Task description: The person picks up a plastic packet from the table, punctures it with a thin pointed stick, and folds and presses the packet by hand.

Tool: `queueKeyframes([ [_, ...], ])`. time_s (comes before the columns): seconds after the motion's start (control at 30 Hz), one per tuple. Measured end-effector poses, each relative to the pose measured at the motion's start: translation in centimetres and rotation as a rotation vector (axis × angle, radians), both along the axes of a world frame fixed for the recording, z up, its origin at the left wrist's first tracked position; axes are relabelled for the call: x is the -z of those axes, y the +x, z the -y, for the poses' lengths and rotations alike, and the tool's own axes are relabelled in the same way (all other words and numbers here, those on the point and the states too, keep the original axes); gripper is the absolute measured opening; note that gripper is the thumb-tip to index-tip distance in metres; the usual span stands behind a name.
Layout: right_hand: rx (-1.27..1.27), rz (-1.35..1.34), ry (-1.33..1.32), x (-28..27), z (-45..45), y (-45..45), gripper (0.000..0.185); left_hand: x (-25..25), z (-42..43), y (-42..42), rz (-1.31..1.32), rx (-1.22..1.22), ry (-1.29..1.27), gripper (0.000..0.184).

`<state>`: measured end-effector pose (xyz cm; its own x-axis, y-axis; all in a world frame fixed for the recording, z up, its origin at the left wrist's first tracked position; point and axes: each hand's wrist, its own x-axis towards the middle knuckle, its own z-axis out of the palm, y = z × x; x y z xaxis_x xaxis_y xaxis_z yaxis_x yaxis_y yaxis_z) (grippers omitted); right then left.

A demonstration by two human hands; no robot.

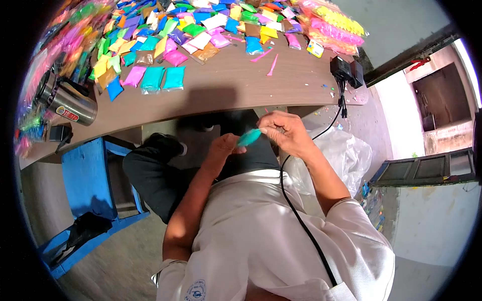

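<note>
A small teal packet (pixel 249 137) is held over my lap, just off the table's front edge. The fingers of my left hand (pixel 223 149) are closed on its lower left end. At its upper right end, my right hand (pixel 288 133) pinches the packet between thumb and fingertips. Two more teal packets (pixel 152 79) lie flat on the table, beside a pink packet (pixel 134 76) and a blue packet (pixel 115 89).
Many coloured packets (pixel 193 30) cover the back of the brown table (pixel 216 90). A steel jug (pixel 70 103) stands at left. Thin pink plastic tools (pixel 272 65) and black power adapters (pixel 341 68) lie at right. A blue chair (pixel 85 175) and a clear plastic bag (pixel 334 155) flank me.
</note>
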<state>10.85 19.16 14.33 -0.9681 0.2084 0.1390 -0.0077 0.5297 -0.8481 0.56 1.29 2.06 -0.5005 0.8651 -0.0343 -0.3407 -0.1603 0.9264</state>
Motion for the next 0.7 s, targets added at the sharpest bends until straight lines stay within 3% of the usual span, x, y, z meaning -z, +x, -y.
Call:
queueKeyframes([
  [0.03,-0.056,-0.09,0.061,0.0,0.1,-0.1,0.007,0.0,0.1,0.0,0.163,0.032,0.048,0.049],
  [0.07,-0.112,-0.18,0.122,-0.1,0.1,-0.1,0.008,0.1,0.1,0.1,0.161,0.033,0.047,0.049],
  [0.23,-0.18,-0.183,0.136,-0.7,0.8,-0.1,0.009,-0.3,-0.3,0.3,0.36,0.118,0.048,0.073],
  [0.33,-0.239,-0.177,0.145,-1.1,0.8,-0.1,0.008,-0.3,-0.2,0.1,0.488,0.113,0.115,0.069],
  [0.5,-0.281,-0.12,0.115,-1.2,1.2,-0.4,0.01,-0.2,-0.3,0.2,0.379,0.122,0.087,0.06],
  [0.6,-0.218,-0.171,0.044,0.3,1.5,-0.5,0.011,0.5,-0.3,-0.3,0.31,0.113,0.088,0.051],
  [0.67,0.101,-0.062,-0.148,1.6,2.0,-0.1,0.013,1.0,-0.2,-0.4,0.259,0.074,0.076,0.047],
  [0.7,0.1,-0.062,-0.148,2.2,2.2,0.0,0.013,0.4,-0.2,-0.3,0.249,0.0,0.099,0.043],
])
